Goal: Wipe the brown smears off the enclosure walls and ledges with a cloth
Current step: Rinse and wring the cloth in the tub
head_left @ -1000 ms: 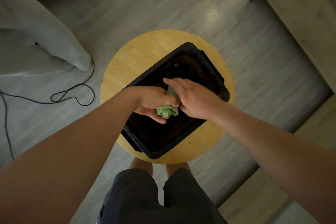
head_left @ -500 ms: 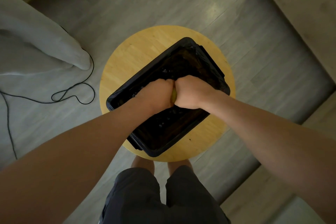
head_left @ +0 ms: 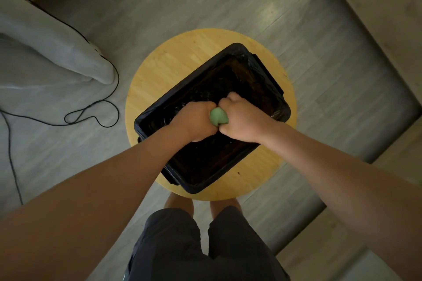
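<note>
Currently both fists are clenching tight: left hand (head_left: 198, 121) and right hand (head_left: 242, 121) are gripping the green cloth (head_left: 218, 116) bunched between them, over mid-tub. Judging the risk: hard twisting could be flinging drips past the rim, or leaning could be shoving the black tub (head_left: 194, 189), whose 6 o'clock corner is sitting near the stool (head_left: 159, 70) edge. Inside, something dark is glinting wetly; water or smears, cannot tell.
</note>
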`<state>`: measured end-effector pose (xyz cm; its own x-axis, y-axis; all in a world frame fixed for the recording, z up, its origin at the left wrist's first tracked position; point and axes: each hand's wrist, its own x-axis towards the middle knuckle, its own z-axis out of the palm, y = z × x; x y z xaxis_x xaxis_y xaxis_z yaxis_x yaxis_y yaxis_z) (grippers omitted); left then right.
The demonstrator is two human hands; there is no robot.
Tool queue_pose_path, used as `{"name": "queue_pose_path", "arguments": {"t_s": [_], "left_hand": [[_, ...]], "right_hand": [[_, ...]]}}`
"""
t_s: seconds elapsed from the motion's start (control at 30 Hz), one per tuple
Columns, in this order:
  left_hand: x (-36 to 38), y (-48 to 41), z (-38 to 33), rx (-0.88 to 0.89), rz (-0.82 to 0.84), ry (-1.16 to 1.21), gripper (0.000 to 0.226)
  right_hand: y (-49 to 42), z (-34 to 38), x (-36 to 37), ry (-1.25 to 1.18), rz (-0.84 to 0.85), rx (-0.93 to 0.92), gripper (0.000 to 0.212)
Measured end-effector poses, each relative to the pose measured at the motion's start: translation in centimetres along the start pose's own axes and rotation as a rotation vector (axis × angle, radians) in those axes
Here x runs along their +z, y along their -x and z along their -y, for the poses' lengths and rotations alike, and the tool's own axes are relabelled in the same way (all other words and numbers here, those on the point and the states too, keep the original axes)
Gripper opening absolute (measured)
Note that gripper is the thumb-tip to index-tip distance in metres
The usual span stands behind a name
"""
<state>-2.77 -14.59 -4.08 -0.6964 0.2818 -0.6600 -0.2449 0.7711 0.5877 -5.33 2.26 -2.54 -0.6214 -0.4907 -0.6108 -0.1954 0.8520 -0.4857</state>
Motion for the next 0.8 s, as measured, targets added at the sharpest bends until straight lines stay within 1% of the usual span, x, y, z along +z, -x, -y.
{"name": "queue_pose_path", "arguments": {"t_s": [0.07, 0.1, 0.13, 0.2, 0.27, 0.3, 0.33, 0.4, 0.43, 0.47, 0.5, 0.57, 0.63, 0.67, 0.73, 0.8], "left_hand": [[-0.8, 0.3, -0.6, -0.182, 0.183, 0.267, 0.023], [-1.4, 0.5, -0.8, -0.253, 0.254, 0.38, 0.026], [-2.2, 0.7, -0.9, -0.298, 0.321, 0.458, 0.025], [-3.4, 0.9, -0.9, -0.324, 0.505, 0.572, 0.02], [-4.1, 1.2, -1.2, -0.294, 0.724, 0.66, 0.013], [-4.3, 1.5, -1.5, -0.276, 0.8, 0.675, 0.013], [-4.3, 1.6, -1.9, -0.261, 0.838, 0.662, 0.014], [-4.1, 2.1, -2.8, -0.245, 0.806, 0.54, 0.021], [-3.9, 2.2, -3.2, -0.231, 0.76, 0.447, 0.026], [-3.7, 2.1, -3.4, -0.212, 0.708, 0.345, 0.031], [-3.4, 2.1, -3.5, -0.19, 0.65, 0.242, 0.035], [-2.8, 1.8, -3.4, -0.114, 0.489, 0.03, 0.034], [-2.5, 1.4, -3.2, 0.028, 0.294, -0.242, 0.029], [-2.3, 1.3, -3.2, 0.094, 0.217, -0.361, 0.029], [-2.1, 1.1, -3.0, 0.129, 0.099, -0.463, 0.028], [-1.8, 0.8, -2.7, 0.121, 0.003, -0.521, 0.016]], "right_hand": [[1.3, -0.3, 0.5, 0.094, -0.112, -0.125, 0.06], [2.0, -0.4, 0.7, 0.109, -0.156, -0.183, 0.07], [2.7, -0.2, 0.8, 0.124, -0.191, -0.239, 0.075], [3.6, -0.1, 0.8, 0.195, -0.255, -0.329, 0.079], [3.9, 0.0, 0.9, 0.287, -0.347, -0.393, 0.081], [3.9, 0.0, 1.0, 0.322, -0.393, -0.408, 0.079], [3.8, 0.1, 0.9, 0.355, -0.437, -0.412, 0.076], [3.7, 0.2, 0.8, 0.458, -0.521, -0.4, 0.062], [3.6, 0.2, 0.7, 0.523, -0.538, -0.406, 0.048], [3.4, 0.2, 0.5, 0.572, -0.532, -0.411, 0.033], [3.3, 0.3, 0.2, 0.591, -0.498, -0.399, 0.026], [2.8, 0.8, -0.5, 0.583, -0.326, -0.307, 0.021], [2.0, 2.1, -1.3, 0.557, -0.137, -0.126, 0.012], [1.6, 2.7, -1.5, 0.521, -0.071, -0.03, 0.009], [1.0, 3.7, -1.6, 0.415, 0.02, 0.128, 0.013], [0.4, 3.8, -1.5, 0.253, 0.061, 0.198, 0.014]]}}
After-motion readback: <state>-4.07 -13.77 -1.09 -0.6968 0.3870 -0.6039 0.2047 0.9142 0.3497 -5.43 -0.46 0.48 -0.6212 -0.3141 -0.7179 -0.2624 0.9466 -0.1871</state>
